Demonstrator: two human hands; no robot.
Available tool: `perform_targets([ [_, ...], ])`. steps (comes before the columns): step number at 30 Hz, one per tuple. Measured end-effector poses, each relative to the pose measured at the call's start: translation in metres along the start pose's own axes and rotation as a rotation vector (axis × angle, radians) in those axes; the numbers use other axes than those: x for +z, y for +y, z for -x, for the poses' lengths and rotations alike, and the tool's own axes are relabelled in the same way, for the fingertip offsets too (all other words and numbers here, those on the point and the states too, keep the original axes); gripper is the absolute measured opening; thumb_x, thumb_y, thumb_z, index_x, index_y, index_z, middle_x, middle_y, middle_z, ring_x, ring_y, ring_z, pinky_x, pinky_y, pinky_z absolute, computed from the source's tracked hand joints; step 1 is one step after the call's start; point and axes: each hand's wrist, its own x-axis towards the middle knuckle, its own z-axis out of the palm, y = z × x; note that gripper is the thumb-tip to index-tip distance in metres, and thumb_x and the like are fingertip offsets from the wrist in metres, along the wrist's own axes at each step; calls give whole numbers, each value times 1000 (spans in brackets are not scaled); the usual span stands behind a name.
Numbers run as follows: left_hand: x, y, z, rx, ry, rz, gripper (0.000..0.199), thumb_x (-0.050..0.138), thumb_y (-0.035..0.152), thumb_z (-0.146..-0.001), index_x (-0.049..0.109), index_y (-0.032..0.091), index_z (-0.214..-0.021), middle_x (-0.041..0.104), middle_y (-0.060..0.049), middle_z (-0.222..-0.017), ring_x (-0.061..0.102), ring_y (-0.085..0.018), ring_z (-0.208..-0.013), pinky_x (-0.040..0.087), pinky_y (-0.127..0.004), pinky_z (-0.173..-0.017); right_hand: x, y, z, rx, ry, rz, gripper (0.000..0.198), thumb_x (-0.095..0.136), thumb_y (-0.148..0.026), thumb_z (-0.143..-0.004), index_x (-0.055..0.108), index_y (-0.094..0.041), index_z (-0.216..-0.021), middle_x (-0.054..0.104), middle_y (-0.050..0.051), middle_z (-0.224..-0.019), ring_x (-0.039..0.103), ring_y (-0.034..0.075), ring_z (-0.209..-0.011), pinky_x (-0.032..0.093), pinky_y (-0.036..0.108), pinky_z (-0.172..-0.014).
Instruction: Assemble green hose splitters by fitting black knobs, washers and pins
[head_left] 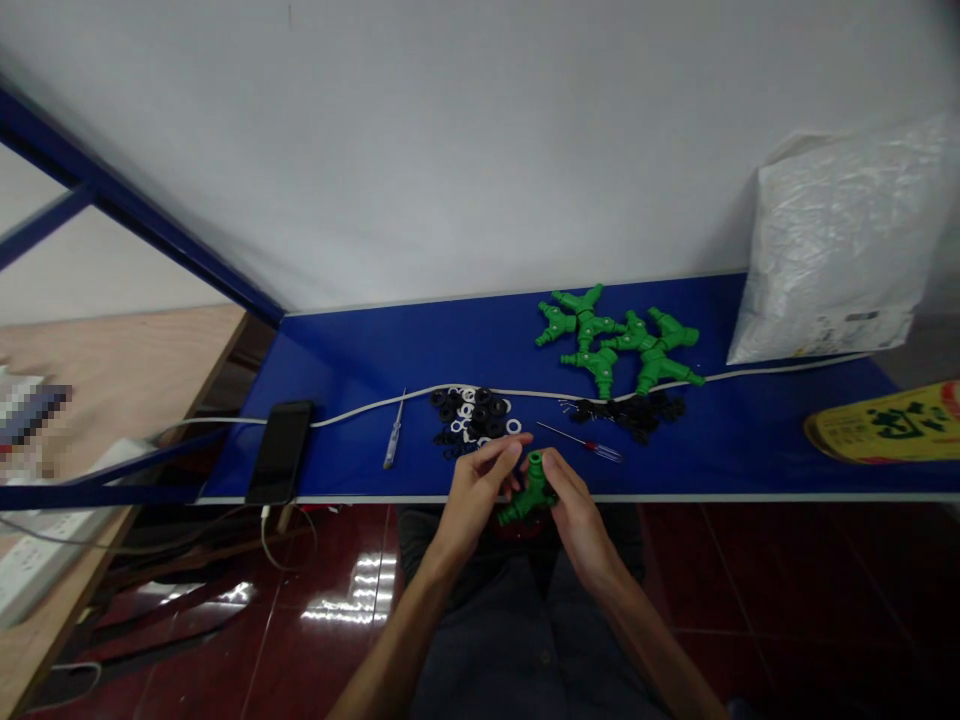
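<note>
**Green fitting held at table's near edge, parts piles behind**

Both hands hold one green Y-shaped fitting (529, 492) just off the near edge of the blue table (360, 350), above the person's lap. Right hand (574, 505) grips the fitting body from the right side; left hand (480, 487) pinches at its top opening, thumb and fingertips closed there. Whether a small part sits between those fingertips, cannot tell.

Just beyond the hands: a pile of black and white rings (474, 412), a red-handled screwdriver (585, 442), a second screwdriver (394, 434) to the left. Small black parts (637, 412) lie right of the rings. Farther back, a cluster of green fittings (619, 345); finished or not, cannot tell.

Progress, judged: one fitting in hand, ring pile well stocked, so plenty seems left.

Phone (280, 452) far left on the table, white cable (375, 404) running across, plastic bag (844, 245) far right, yellow pack (892, 422) at right edge.
</note>
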Motion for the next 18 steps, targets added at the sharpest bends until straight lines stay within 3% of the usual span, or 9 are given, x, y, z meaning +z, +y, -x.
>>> perform_targets([
  [2, -7, -1, 8, 110, 65, -111, 44, 64, 53, -93, 78, 20, -118, 73, -6, -101, 59, -16, -79, 46, -26, -72, 2, 2, -1, 50, 56, -128, 35, 64, -60, -89, 63, -24, -91, 61, 0, -90, 57, 18, -88, 48, 30, -82],
  [5, -15, -11, 24, 163, 29, -158, 39, 65, 48, -93, 76, 24, -121, 72, -7, -121, 64, -22, -103, 48, -31, -93, 5, 3, -2, 120, 121, -306, 38, 74, -60, -80, 65, -25, -91, 63, 0, -94, 59, 19, -94, 49, 32, -92],
  [9, -19, -28, 39, 148, -14, -173, 35, 75, 40, -88, 75, 25, -119, 72, -7, -125, 64, -25, -115, 48, -33, -100, 7, 0, -2, 122, 123, -302, 40, 73, -63, -80, 66, -25, -90, 63, 0, -89, 60, 19, -89, 49, 34, -92],
  [14, -22, -37, 35, 120, 82, -55, 31, 72, 39, -89, 75, 22, -114, 76, -7, -115, 68, -24, -109, 51, -32, -94, -8, -6, 3, 148, -18, -180, 46, 61, -71, -85, 67, -25, -86, 67, 4, -93, 64, 23, -93, 52, 38, -87],
  [18, -28, -36, 29, 94, 11, -45, 32, 75, 40, -86, 75, 20, -111, 78, -7, -102, 70, -22, -95, 52, -30, -85, -25, -16, 6, 139, -195, 169, 45, 60, -65, -90, 69, -22, -82, 70, 6, -95, 65, 25, -97, 52, 38, -86],
])
